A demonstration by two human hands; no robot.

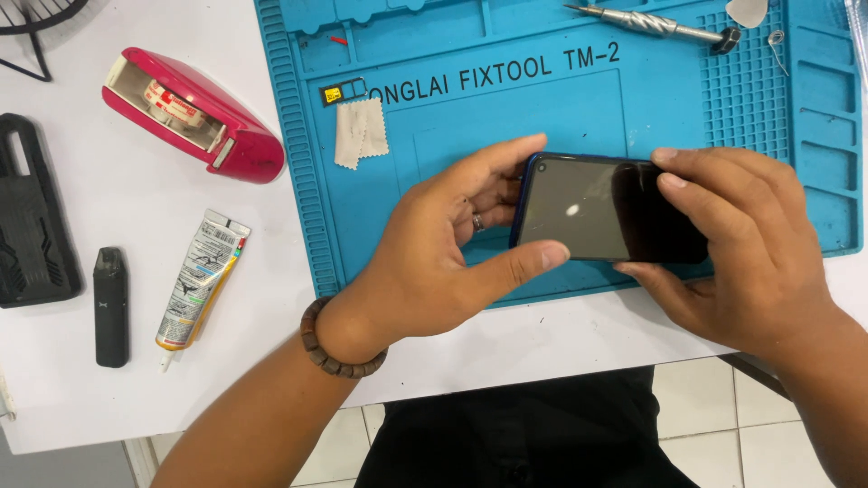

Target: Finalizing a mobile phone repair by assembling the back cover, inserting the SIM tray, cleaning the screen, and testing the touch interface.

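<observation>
A dark smartphone (pixel 592 210) with a blue frame lies sideways, screen up, over the blue repair mat (pixel 561 108). My left hand (pixel 443 239) grips its left end, thumb on the near edge and fingers along the far edge; a ring and a wooden bead bracelet show on that arm. At the other end, my right hand (pixel 737 248) clasps the phone, fingers curled over the far edge and thumb under the near edge. The screen is off and reflects a light.
On the mat lie a small grey cloth (pixel 362 132), a SIM tray (pixel 344 91), a metal screwdriver (pixel 655 24) and a white pick (pixel 748 11). The white table holds a red tape dispenser (pixel 194 113), a glue tube (pixel 201 280), a small black device (pixel 111 307) and a black holder (pixel 32 217).
</observation>
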